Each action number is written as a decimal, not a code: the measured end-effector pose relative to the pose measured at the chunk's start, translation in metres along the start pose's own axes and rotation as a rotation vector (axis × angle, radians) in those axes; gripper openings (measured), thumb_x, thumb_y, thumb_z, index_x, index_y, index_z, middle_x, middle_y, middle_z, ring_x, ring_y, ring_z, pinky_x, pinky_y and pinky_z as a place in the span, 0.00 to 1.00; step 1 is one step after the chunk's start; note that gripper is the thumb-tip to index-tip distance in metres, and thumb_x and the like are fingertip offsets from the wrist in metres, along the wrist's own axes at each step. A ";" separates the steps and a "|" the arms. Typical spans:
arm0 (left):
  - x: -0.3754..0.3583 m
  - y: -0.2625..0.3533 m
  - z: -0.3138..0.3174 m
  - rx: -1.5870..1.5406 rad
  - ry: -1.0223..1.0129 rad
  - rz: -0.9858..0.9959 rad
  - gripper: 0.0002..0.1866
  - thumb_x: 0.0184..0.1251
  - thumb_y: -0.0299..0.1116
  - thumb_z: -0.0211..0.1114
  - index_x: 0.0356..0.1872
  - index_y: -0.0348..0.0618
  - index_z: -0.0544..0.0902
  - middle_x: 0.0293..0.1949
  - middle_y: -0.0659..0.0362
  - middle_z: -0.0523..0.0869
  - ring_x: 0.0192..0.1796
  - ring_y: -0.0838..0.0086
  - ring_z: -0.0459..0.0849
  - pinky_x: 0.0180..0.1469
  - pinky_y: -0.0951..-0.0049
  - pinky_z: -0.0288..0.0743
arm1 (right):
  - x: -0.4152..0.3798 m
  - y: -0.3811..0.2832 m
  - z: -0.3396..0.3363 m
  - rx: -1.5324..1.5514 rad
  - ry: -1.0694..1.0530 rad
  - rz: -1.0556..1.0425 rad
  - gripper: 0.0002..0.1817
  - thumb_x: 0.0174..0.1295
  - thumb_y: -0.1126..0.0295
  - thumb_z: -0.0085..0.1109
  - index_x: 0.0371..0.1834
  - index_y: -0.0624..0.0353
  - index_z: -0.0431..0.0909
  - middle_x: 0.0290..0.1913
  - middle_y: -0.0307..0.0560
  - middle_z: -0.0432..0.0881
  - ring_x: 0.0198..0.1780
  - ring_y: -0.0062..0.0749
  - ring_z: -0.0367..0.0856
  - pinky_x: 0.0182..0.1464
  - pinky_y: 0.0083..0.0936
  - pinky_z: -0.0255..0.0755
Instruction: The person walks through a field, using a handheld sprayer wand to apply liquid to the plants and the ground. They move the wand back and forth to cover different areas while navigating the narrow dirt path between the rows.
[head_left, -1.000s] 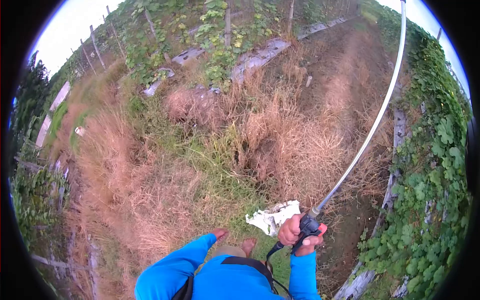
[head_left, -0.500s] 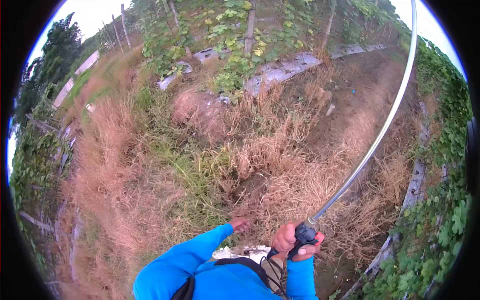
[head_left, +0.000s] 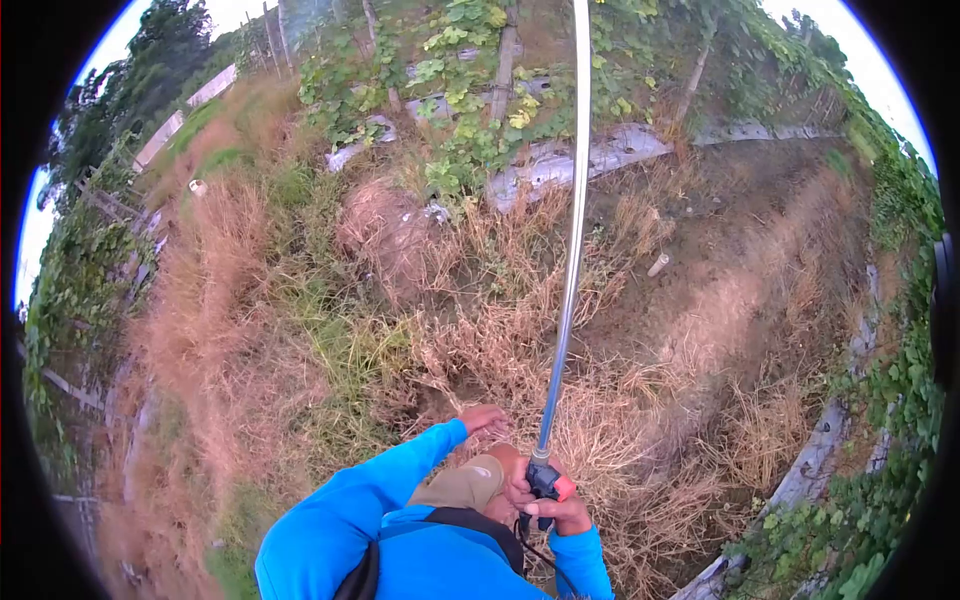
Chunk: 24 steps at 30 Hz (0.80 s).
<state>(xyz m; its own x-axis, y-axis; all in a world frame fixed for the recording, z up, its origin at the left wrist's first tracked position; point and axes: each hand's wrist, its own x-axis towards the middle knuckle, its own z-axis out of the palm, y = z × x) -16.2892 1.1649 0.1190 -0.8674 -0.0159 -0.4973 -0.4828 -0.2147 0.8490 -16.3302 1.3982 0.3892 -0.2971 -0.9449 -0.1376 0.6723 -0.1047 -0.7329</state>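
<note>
My right hand (head_left: 560,508) is wrapped round the black handle (head_left: 541,478) of a sprayer wand, low in the view. A red part shows on the handle beside my fingers. From it, the wand's long shiny metal tube (head_left: 570,270) rises almost straight up past the top edge of the view. A thin dark hose or cord (head_left: 540,555) runs down from the handle. My left hand (head_left: 484,418) hangs free over the dry grass, its fingers loosely stretched and nothing in them. Both arms are in bright blue sleeves, and a dark strap (head_left: 362,572) crosses my body.
Dry brown grass (head_left: 210,300) and green weeds cover the ground ahead. Climbing vines on wooden posts (head_left: 503,70) stand at the back, with silvery plastic sheeting (head_left: 580,160) below. A bare dirt strip (head_left: 740,270) runs right, beside leafy plants (head_left: 880,500). A small pale cylinder (head_left: 658,264) lies there.
The wand has swung from the right to near the middle, and my right hand has moved left with it. A tan-trousered knee has come into view. My left hand's fingers look more stretched.
</note>
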 end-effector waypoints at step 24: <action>0.227 0.084 0.009 -0.088 -0.058 -0.368 0.12 0.66 0.44 0.59 0.37 0.46 0.81 0.27 0.65 0.80 0.22 0.82 0.72 0.19 0.79 0.62 | 0.082 -0.295 -0.153 -0.011 0.105 -0.446 0.19 0.43 0.69 0.68 0.30 0.56 0.64 0.22 0.38 0.66 0.21 0.20 0.65 0.23 0.19 0.60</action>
<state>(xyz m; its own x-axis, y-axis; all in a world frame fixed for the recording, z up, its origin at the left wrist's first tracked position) -16.5276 1.1517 0.0792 -0.6441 0.1326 -0.7533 -0.7536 -0.2788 0.5953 -16.6569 1.3991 0.4925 -0.6235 -0.7716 0.1261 0.4561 -0.4900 -0.7429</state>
